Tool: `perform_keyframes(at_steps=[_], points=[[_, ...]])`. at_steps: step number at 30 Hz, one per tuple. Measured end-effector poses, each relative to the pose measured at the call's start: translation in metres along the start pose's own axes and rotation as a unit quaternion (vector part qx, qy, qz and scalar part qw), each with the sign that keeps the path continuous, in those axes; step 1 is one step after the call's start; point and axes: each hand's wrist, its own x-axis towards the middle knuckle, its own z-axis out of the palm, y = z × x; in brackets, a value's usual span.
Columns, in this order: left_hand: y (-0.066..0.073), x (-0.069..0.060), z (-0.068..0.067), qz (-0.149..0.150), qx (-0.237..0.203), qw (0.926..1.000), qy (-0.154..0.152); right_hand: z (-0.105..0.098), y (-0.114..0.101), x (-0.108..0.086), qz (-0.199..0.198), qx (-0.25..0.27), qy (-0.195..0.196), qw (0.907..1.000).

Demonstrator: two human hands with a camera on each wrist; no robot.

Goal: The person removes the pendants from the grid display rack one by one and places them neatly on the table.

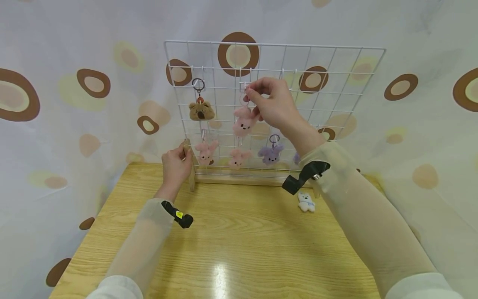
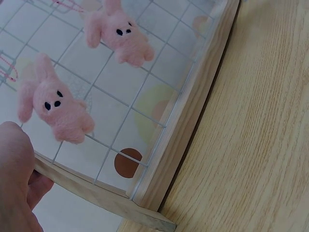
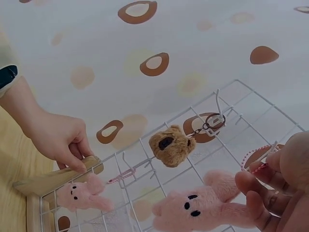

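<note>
My right hand (image 1: pixel 274 101) is up at the white wire grid rack (image 1: pixel 276 44). Its thumb and fingers pinch the red-and-white cord loop (image 3: pixel 245 157) of a pink plush keychain (image 1: pixel 243 122) beside a hook. The plush hangs just below the fingers, in front of the grid. At the rack's left side, my left hand (image 1: pixel 175 166) grips the upright wooden side post (image 1: pixel 191 172) between thumb and fingers. In the left wrist view, part of that hand (image 2: pixel 17 181) shows behind the wooden post (image 2: pixel 104 195).
A brown koala-like plush keychain (image 1: pixel 201 111) hangs upper left. Lower down hang two pink plush keychains, one left (image 1: pixel 206 153) and another in the middle (image 1: pixel 238 158), and a purple one (image 1: pixel 271 154); another purple one is mostly hidden. A white plush (image 1: pixel 306 202) lies on the wooden table (image 1: pixel 239 236).
</note>
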Motion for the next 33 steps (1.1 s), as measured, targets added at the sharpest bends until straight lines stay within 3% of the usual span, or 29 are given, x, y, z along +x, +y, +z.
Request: perform_keyframes(at_steps=[8, 15, 33], points=[[-0.001, 0.000, 0.002, 0.006, 0.003, 1.0000, 0.002, 0.001, -0.003, -0.008, -0.016, 0.016, -0.004, 0.9997], [0.001, 0.000, 0.002, -0.009, 0.005, 0.9999, -0.006, -0.001, -0.005, -0.014, -0.027, 0.025, -0.009, 0.9993], [0.001, -0.001, 0.001, -0.023, -0.002, 0.9997, -0.011, -0.005, 0.001, -0.044, -0.030, 0.043, -0.056, 0.9970]])
